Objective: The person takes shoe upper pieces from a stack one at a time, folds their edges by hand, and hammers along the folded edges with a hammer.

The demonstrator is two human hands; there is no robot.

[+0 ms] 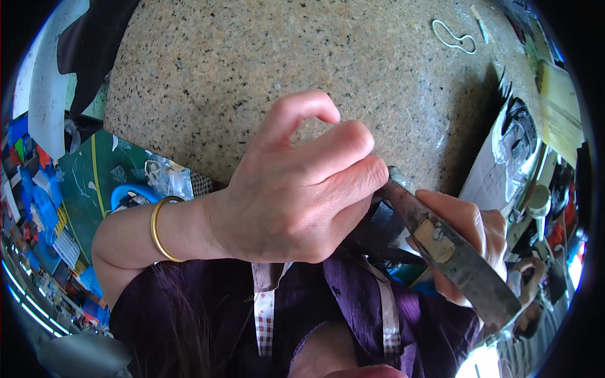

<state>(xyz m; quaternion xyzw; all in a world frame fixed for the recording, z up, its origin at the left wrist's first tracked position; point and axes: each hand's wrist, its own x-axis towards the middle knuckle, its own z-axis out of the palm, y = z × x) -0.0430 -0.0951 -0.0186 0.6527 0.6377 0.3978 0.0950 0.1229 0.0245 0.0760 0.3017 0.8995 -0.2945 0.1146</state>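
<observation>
My left hand, with a gold bangle at the wrist, hovers in the middle with its fingers curled in. Its index finger bends toward the thumb side, and whatever the fingers may hold is hidden. To the right, my right hand is wrapped round a dark, worn, bar-shaped tool with a tan patch on its side. The tool's narrow end comes close to my left fingers. Below and between both hands shows a glossy black piece, partly covered, so I cannot tell what bears it.
A speckled granite slab lies in front. On it are a pale loop of cord and a thin pale stick. At right stands a grey-white box-like thing with black pieces. A blue-rimmed container sits at left.
</observation>
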